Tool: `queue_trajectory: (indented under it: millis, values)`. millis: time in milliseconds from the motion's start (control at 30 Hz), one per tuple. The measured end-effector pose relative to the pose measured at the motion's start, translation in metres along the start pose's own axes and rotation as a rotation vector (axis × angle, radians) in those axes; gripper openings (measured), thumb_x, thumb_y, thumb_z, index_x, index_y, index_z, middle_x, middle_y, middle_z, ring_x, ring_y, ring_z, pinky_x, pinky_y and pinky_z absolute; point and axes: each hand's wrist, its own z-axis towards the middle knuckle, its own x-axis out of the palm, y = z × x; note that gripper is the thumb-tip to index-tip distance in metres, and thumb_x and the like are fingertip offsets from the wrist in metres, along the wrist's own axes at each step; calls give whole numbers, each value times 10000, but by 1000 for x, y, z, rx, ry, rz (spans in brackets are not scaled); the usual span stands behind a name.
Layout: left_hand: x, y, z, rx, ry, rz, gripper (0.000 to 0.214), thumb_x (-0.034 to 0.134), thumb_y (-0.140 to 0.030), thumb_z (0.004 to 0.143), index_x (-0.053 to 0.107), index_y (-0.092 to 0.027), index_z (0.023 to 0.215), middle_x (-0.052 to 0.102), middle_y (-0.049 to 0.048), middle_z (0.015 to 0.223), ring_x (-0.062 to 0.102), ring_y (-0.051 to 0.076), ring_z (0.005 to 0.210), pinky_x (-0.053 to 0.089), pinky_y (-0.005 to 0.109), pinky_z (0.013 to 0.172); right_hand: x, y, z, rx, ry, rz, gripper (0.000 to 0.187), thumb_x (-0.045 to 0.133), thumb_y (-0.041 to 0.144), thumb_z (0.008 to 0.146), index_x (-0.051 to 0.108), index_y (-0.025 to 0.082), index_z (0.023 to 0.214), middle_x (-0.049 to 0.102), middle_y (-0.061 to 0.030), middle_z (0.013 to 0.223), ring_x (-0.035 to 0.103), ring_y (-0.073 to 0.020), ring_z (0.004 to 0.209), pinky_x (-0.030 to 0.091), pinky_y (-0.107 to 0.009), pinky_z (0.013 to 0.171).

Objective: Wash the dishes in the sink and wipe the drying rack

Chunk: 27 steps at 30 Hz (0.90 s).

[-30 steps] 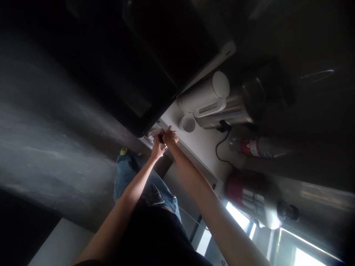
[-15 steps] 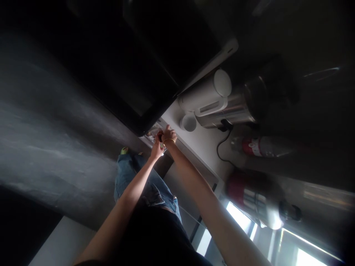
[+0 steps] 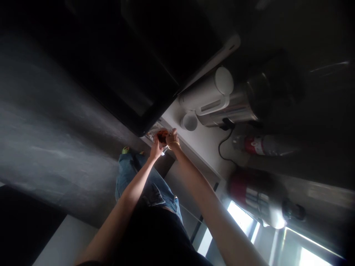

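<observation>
Both my arms reach out to the edge of a white counter (image 3: 203,142). My left hand (image 3: 155,150) and my right hand (image 3: 172,137), which has a gold bangle at the wrist, meet around a small red-orange thing (image 3: 161,135) that seems to sit in a clear wrapper. The fingers of both hands are curled on it. It is small and dim, so I cannot make out what it is. It lies just below the corner of a dark panel (image 3: 133,77).
On the counter stand a white jug (image 3: 206,94), a white cup (image 3: 190,122), a steel kettle (image 3: 241,107) with a black cable (image 3: 224,147), a red-labelled bottle (image 3: 259,145) and a red and white appliance (image 3: 255,194). My jeans (image 3: 133,177) show below.
The hands have shifted slightly right and the red-orange thing now shows between them; before it was mostly covered. The view has drifted a little.
</observation>
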Motion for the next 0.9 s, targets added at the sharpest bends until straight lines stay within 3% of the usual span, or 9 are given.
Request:
queue_trajectory:
  millis: [167, 333, 467, 667, 900]
  values:
    - [-11, -3, -2, -70, 66, 91, 1028, 636, 19, 715, 118, -131, 1590, 302, 228, 1594, 509, 360, 1346, 479, 475, 1097, 14, -45, 6, 34, -33, 218, 277, 420, 353, 966, 441, 205, 1200, 615, -67, 986, 636, -243, 946, 519, -374, 842]
    - [-26, -9, 8, -42, 132, 176, 964, 630, -7, 741, 148, -55, 1575, 260, 245, 1605, 367, 324, 1453, 414, 403, 1160, 42, -72, 15, 77, -136, 624, 234, 432, 392, 930, 442, 233, 1101, 604, -44, 947, 625, -215, 885, 500, -357, 834]
    - [-30, -21, 21, -77, 218, 268, 932, 594, -5, 762, 145, -60, 1576, 231, 239, 1616, 380, 305, 1450, 436, 374, 1138, 59, -71, 19, 62, -218, 707, 308, 433, 406, 917, 423, 241, 1177, 570, -89, 1094, 611, -230, 959, 495, -415, 890]
    - [-41, -42, 40, -119, 327, 552, 852, 633, -75, 801, 249, -110, 1561, 241, 261, 1608, 543, 335, 1323, 511, 384, 1029, 65, -54, 16, 138, -282, 575, 335, 397, 353, 934, 408, 218, 1241, 534, -141, 1134, 573, -301, 1062, 491, -484, 907]
    - [-57, -62, 51, -233, 384, 753, 709, 642, -106, 844, 367, -100, 1497, 571, 229, 1400, 634, 320, 1207, 539, 376, 955, 61, -37, 9, 249, -246, 604, 394, 467, 332, 914, 433, 134, 1254, 528, -197, 1152, 521, -346, 1134, 407, -509, 1018]
